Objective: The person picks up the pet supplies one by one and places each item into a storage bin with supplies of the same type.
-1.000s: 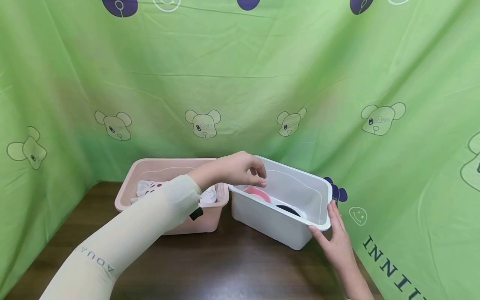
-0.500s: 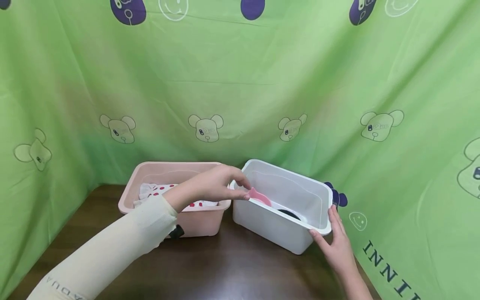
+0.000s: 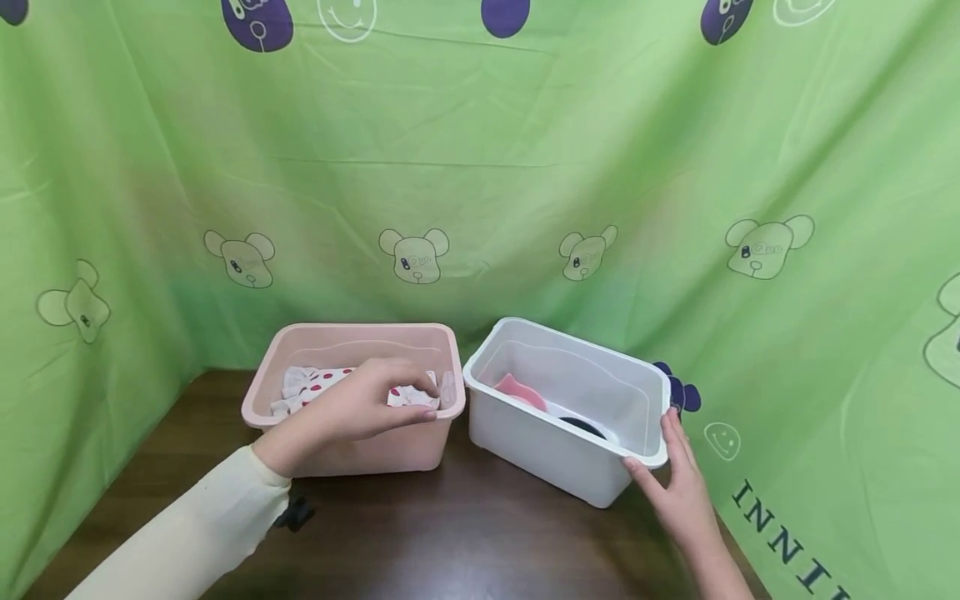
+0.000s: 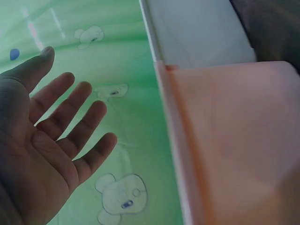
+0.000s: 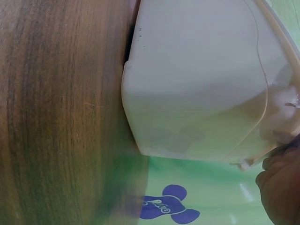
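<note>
In the head view, my left hand (image 3: 375, 400) hovers over the front of a pink plastic bin (image 3: 367, 446), fingers loosely bent and nothing in them. The left wrist view shows that palm (image 4: 40, 154) bare, its fingers spread apart beside the pink bin (image 4: 239, 140). White ruffled cloth with red spots (image 3: 315, 383) lies inside, partly behind the hand. My right hand (image 3: 682, 492) holds the near right corner of a white plastic bin (image 3: 547, 454), thumb on the front rim, fingers on the right end. Inside are a pink item (image 3: 522, 392) and a dark round-edged item (image 3: 583, 427), partly hidden by the wall.
Both bins stand side by side on a dark wooden table (image 3: 450, 542), the white one turned at an angle. A green printed curtain (image 3: 480, 200) hangs close behind them and along both sides. Something black (image 3: 296, 514) sits under the left wrist.
My left hand has moved left and down, from above the white bin to the pink bin's front. My right hand stays at the white bin's corner. The head view has shifted slightly.
</note>
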Available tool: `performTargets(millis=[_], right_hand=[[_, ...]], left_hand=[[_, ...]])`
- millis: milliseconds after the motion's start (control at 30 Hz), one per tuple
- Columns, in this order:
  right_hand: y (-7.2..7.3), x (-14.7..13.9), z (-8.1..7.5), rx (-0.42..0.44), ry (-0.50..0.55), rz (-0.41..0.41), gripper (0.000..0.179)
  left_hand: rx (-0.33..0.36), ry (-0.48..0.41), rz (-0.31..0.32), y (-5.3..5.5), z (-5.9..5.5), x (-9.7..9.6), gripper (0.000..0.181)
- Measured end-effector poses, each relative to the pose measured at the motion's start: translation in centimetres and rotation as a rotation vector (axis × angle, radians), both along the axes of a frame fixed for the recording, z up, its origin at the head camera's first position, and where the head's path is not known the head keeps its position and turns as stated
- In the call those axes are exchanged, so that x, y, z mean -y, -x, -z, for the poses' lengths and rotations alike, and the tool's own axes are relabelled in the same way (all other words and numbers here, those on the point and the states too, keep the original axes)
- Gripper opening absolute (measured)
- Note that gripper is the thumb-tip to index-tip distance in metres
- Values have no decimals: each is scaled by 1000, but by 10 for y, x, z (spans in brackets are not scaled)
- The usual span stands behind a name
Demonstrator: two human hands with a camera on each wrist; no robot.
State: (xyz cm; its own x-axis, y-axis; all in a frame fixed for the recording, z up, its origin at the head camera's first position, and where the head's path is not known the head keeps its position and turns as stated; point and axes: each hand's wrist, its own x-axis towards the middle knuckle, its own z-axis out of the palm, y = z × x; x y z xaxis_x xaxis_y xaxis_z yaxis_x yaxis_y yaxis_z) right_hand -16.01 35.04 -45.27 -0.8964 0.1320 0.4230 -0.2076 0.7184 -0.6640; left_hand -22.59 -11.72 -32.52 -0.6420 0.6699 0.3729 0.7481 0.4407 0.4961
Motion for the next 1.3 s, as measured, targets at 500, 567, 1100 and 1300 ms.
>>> performTargets(millis=[500, 567, 1100, 1300], right_hand=[[4, 0, -4, 19, -15, -42, 92], [4, -1, -5, 20, -26, -41, 92], [4, -3, -8, 32, -54, -45, 92], [3, -1, -8, 24, -70, -35, 91]], left_hand=[[-91, -42, -212, -35, 40, 66, 19], [-111, -62, -237, -39, 44, 74, 21], [-269, -160, -377, -65, 65, 121, 36], [-312, -157, -465, -69, 65, 136, 37]])
